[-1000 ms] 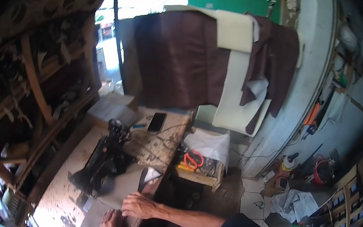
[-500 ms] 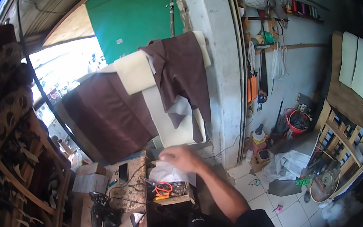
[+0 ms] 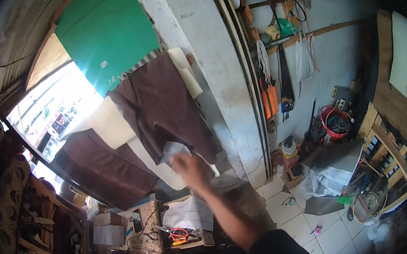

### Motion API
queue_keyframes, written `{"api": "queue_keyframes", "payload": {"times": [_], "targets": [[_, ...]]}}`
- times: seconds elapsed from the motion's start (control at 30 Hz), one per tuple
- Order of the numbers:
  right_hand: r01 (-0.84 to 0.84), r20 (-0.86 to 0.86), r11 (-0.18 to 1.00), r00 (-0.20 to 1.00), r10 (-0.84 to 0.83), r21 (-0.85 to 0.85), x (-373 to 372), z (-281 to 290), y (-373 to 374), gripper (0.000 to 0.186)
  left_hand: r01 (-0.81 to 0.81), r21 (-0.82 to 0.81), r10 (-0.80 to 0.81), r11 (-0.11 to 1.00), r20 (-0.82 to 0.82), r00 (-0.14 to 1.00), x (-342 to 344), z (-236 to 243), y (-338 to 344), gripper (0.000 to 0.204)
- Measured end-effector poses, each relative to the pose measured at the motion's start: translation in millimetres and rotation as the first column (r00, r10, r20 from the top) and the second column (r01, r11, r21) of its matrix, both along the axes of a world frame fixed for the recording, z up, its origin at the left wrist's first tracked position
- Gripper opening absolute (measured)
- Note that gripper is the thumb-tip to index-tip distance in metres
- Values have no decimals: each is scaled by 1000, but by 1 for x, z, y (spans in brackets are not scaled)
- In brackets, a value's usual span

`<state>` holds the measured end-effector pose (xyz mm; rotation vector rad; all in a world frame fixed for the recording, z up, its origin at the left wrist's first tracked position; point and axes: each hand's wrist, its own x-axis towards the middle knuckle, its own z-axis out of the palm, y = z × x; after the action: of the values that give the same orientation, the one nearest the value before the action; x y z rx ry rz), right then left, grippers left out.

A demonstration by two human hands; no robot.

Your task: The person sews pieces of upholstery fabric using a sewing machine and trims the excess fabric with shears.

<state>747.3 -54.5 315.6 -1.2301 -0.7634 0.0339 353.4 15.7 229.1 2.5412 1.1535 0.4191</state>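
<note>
My right hand (image 3: 187,169) reaches up and forward from a dark sleeve, its fingers curled at the lower edge of a brown fabric sheet (image 3: 165,104). The fabric's grey underside (image 3: 175,150) shows where that edge folds over beside my fingertips. The sheet hangs over cream foam pieces (image 3: 112,125), and a second dark brown piece (image 3: 107,166) hangs lower left. Below my wrist, a written-on white paper (image 3: 189,213) lies over an open drawer. Orange-handled scissors (image 3: 177,234) rest in the drawer. My left hand is out of sight.
A worn workbench (image 3: 153,222) holds a phone (image 3: 137,222) and a small box (image 3: 109,227). Wooden frames (image 3: 51,210) stand at left. A grey pillar (image 3: 207,51) rises behind the fabric. Tools, a red basket (image 3: 335,124) and grey sheets (image 3: 332,176) are at right.
My right hand has moved from above the drawer paper up to the brown fabric's lower edge and closed on it. The view has shifted and tilted, and more of the paper shows.
</note>
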Motion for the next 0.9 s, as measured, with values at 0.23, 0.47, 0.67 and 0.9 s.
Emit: {"api": "queue_keyframes", "payload": {"times": [0.23,0.47,0.67,0.9], "targets": [[221,-375,924,922,-94,312,108,38,-46,26,-95,-73,94,993,-18,995,15,-2,9,19],[566,134,822,821,-555,-60,469,84,-117,43,-278,-199,270,940,-67,961,-22,-30,5,19],[453,593,853,771,-230,-259,627,124,-158,57,-429,-364,430,826,-84,899,-43,-72,-10,20],[731,780,566,583,-227,-382,681,126,-132,49,-601,-481,598,639,-180,781,-78,-97,-38,21]]}}
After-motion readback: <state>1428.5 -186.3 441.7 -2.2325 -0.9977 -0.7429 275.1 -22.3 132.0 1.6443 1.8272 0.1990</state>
